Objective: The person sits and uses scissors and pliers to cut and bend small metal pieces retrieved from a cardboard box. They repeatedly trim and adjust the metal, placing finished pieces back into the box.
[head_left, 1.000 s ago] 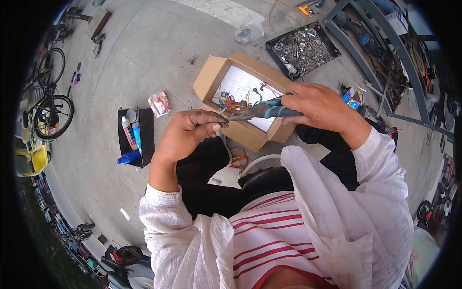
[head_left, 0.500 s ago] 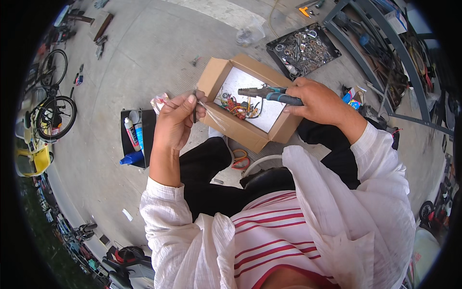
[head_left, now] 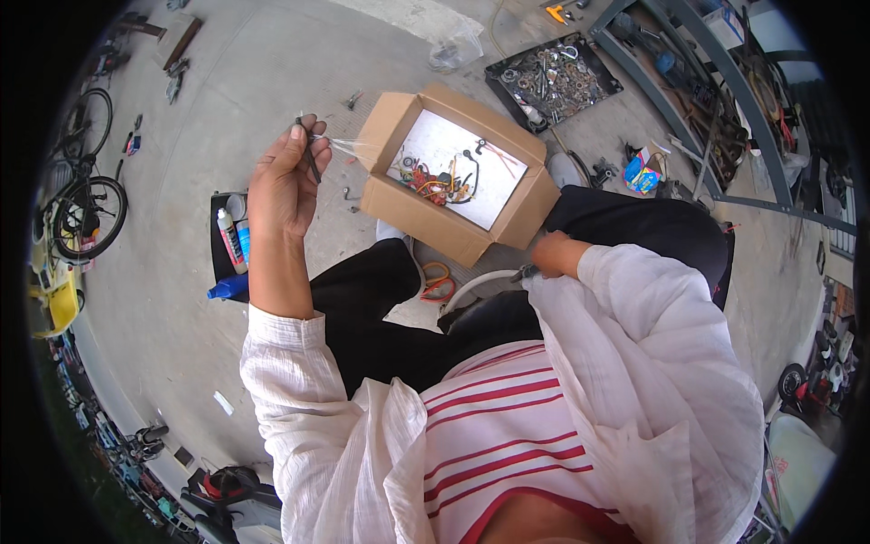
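My left hand point(head_left: 283, 174) is raised to the left of an open cardboard box point(head_left: 535, 207), its fingers pinching a short, thin black piece point(head_left: 314, 167) like a bit of cable or tube. Thin clear plastic strands point(head_left: 349, 145) run from these fingers toward the box's left flap. Inside the box, red, yellow and black wires point(head_left: 444, 186) lie on a white bottom. Low by my lap, my right hand point(head_left: 555, 255) is closed around pliers point(head_left: 524, 272); only their dark jaw end shows, and the handles are hidden.
A black tray of metal hardware point(head_left: 616, 88) lies beyond the box, beside a grey metal rack point(head_left: 725, 68). On the left stands a black bin with bottles point(head_left: 219, 258). Orange-handled scissors point(head_left: 438, 283) rest by my feet. A bicycle point(head_left: 91, 204) is farther left.
My left hand has moved up and left, away from the box, with the black piece and strands. My right hand has drawn the pliers back from over the box toward my lap.
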`<state>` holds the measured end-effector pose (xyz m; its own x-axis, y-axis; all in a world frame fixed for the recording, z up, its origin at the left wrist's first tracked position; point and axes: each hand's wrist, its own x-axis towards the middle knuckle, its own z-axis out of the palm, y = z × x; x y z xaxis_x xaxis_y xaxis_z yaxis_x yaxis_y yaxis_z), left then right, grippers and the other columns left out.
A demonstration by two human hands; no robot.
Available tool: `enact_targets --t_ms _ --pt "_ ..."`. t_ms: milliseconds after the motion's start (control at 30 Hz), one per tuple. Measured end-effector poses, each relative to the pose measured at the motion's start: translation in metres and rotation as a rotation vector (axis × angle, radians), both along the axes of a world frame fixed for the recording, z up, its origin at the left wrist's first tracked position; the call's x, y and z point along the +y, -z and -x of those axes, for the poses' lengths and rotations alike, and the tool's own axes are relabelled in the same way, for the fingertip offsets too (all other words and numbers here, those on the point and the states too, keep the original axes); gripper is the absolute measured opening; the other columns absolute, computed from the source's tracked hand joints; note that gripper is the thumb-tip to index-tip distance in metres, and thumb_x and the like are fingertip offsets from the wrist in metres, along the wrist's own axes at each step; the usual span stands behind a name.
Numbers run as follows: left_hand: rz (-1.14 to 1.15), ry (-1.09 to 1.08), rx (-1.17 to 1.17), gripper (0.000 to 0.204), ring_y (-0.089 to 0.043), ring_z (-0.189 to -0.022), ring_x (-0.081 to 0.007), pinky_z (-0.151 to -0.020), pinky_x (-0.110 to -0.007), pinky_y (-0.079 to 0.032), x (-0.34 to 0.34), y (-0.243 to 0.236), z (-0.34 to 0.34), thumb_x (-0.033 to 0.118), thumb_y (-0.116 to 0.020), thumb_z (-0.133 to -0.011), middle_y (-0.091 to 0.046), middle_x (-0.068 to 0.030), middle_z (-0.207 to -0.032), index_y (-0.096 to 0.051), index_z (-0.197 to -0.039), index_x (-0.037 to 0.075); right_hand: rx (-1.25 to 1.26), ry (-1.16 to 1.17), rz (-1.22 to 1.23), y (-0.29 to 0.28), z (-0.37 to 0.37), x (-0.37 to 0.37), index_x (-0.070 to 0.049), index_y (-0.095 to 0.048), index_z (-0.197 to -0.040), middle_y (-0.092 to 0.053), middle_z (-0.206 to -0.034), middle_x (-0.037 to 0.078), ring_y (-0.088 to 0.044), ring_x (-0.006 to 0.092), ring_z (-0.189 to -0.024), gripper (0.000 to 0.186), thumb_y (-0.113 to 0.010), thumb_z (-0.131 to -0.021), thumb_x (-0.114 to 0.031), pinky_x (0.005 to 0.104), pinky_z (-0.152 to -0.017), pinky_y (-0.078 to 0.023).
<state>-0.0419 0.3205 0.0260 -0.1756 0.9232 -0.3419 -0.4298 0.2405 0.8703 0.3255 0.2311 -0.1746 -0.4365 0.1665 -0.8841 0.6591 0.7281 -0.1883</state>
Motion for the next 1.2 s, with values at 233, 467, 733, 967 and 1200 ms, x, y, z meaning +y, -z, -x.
enact_targets --t_ms 233,467,733,967,1200 --pt "-0.088 0.114 -0.240 0.026 -0.066 -0.082 -0.0166 -0.075 -0.028 -0.056 -0.019 -0.010 -0.019 0.015 -0.056 -0.094 -0.066 -0.0115 -0.098 -0.059 -0.111 -0.004 0.469 0.386 -0.207 -0.062 0.053 0.024 -0.007 -0.067 -0.103 -0.067 -0.096 0.016 -0.064 0.0351 -0.090 0.033 -0.063 -0.084 -0.034 0.0451 -0.078 -0.050" --pt "-0.212 0.204 -0.044 0.025 -0.065 -0.080 -0.0153 -0.074 -0.027 -0.054 -0.052 -0.032 -0.054 0.015 -0.060 -0.093 -0.068 -0.0097 -0.094 -0.063 -0.107 -0.005 1.811 1.354 -0.290 -0.205 0.130 0.053 -0.006 -0.061 -0.111 -0.057 -0.094 0.012 -0.056 0.0226 -0.087 0.023 -0.059 -0.090 -0.016 0.0344 -0.081 -0.046" --pt "-0.163 0.336 0.271 0.025 -0.064 -0.084 -0.0158 -0.079 -0.027 -0.052 -0.066 -0.048 -0.073 0.011 -0.056 -0.094 -0.068 -0.0111 -0.092 -0.062 -0.111 -0.008 1.669 0.509 -0.929 -0.252 0.117 0.058 -0.015 -0.068 -0.104 -0.056 -0.099 0.006 -0.052 0.0267 -0.095 0.027 -0.070 -0.077 -0.014 0.0368 -0.085 -0.043" --pt "-0.001 0.438 0.091 0.029 -0.065 -0.088 -0.0171 -0.083 -0.027 -0.052 -0.052 -0.033 -0.074 0.011 -0.053 -0.096 -0.066 -0.0133 -0.097 -0.059 -0.114 -0.010 1.592 0.409 -0.826 -0.227 0.105 0.079 -0.010 -0.062 -0.090 -0.059 -0.096 0.005 -0.053 0.0261 -0.097 0.013 -0.067 -0.078 -0.014 0.0377 -0.086 -0.043" --pt "-0.039 0.035 0.270 0.028 -0.065 -0.086 -0.0177 -0.081 -0.025 -0.055 -0.036 -0.027 -0.062 0.006 -0.055 -0.093 -0.065 -0.0169 -0.103 -0.059 -0.114 -0.011 1.392 0.515 -0.656 -0.234 0.078 0.095 -0.006 -0.063 -0.093 -0.060 -0.098 0.009 -0.055 0.0292 -0.099 0.015 -0.063 -0.085 -0.019 0.0387 -0.088 -0.042"
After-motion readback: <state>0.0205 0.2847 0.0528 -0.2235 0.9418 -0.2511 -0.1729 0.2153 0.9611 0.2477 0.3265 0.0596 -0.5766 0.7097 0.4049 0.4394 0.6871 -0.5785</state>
